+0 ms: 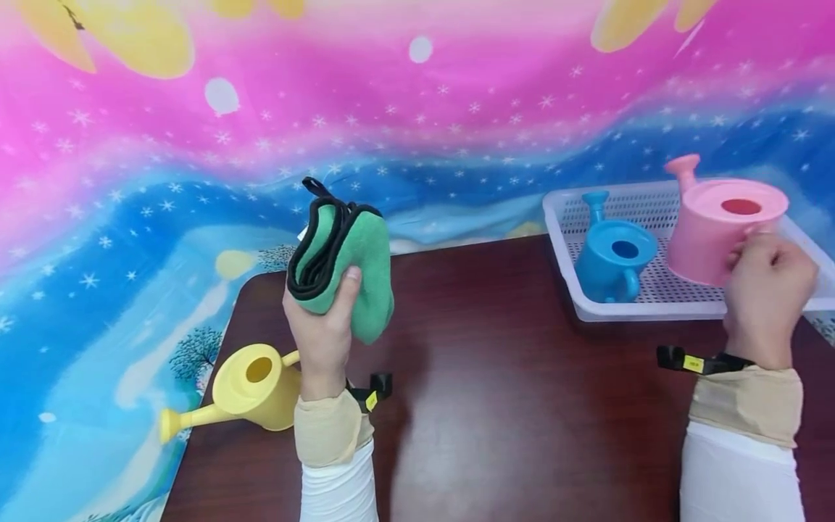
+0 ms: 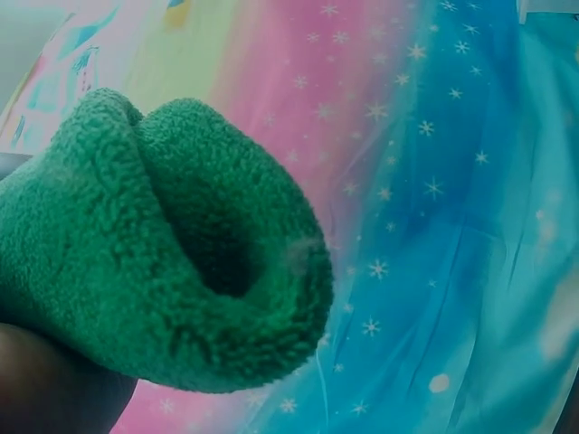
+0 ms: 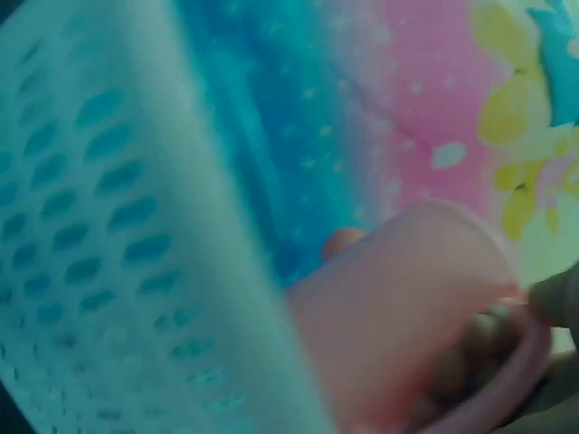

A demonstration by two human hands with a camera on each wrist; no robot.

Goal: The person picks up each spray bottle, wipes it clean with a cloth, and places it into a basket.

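Observation:
My left hand [image 1: 321, 341] grips a folded green cloth [image 1: 372, 268] with black edging and a small black loop, held up above the table. In the left wrist view the fluffy green cloth [image 2: 181, 262] fills the left side, its fold facing the camera. At the right, my right hand [image 1: 770, 290] has its fingers curled round the handle of a pink watering can [image 1: 701, 235], which overlaps the white basket in the head view. The right wrist view shows the fingers [image 3: 461, 362] through the handle of the pink can, beside the basket's wall.
A white perforated basket [image 1: 652, 313] stands at the back right of the dark wooden table [image 1: 496, 406], with a blue watering can [image 1: 613, 261] inside. A yellow watering can [image 1: 280, 399] lies near the left edge, partly behind my left forearm. Behind hangs a colourful cloth backdrop [image 1: 391, 94].

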